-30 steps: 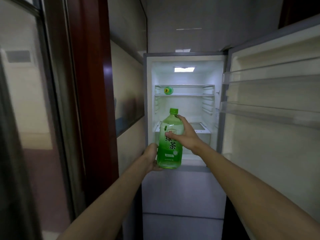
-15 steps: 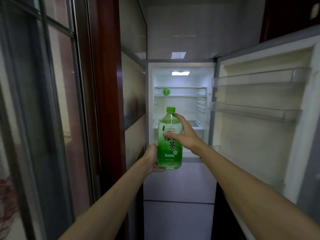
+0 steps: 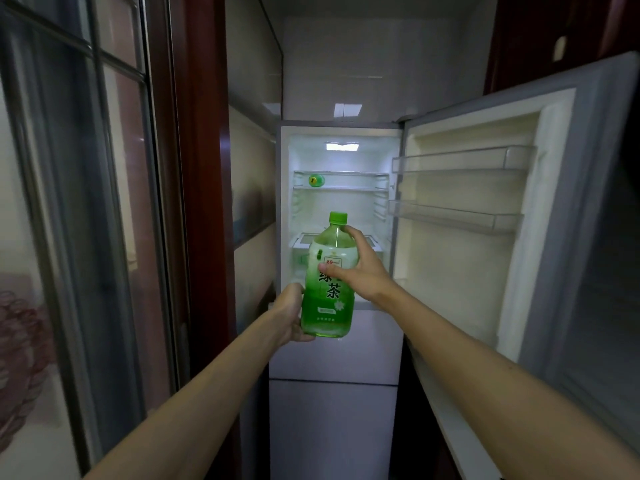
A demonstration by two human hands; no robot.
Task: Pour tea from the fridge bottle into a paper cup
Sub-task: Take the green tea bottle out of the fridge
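As the person is backing away from the open fridge (image 3: 286,202), more of its swung-out door (image 3: 450,289) is coming into view than a second ago. Both hands are holding the green tea bottle (image 3: 327,306) upright and capped, in front of the shelves. The left hand (image 3: 289,311) is cupping its base and the right hand (image 3: 363,271) is wrapping its shoulder. Fetching looks done, though no paper cup is showing. The only open room is running straight back, between that door and a glass partition (image 3: 86,237) on the left.

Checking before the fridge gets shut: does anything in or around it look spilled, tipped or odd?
No spill shows. One oddity: a second bottle lies on its side on the top shelf, cap facing out. The tea bottle is upright and capped, held by the left hand and right hand.
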